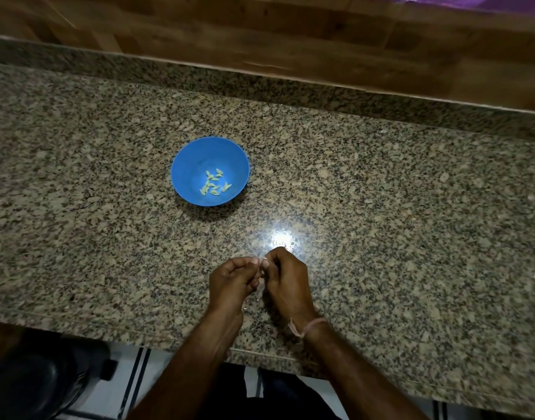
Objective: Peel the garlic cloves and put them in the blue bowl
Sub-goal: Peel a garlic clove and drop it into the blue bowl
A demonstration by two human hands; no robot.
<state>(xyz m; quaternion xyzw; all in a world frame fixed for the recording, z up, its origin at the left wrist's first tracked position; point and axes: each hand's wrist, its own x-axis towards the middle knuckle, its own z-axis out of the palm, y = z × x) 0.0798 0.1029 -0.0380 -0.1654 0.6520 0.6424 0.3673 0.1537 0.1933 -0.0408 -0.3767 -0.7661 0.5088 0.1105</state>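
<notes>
A: Head view. Where's the bowl?

B: Blue bowl point(210, 171) upright on the speckled granite desk point(381, 207), left of centre. About a dozen pale peeled garlic cloves point(214, 183) lie loose on its bottom.

A: Hands?

B: Left hand point(234, 278) and right hand point(286, 278) sit close together near the desk's front edge, well apart from the bowl. Fingertips meet, both pinched narrow on something small and pale between them point(264, 264); too small to tell whether it is a clove or skin.

A: Else?

B: Pinkish thread band point(308, 325) on right wrist. Wood-pattern wall point(260, 34) behind desk.
</notes>
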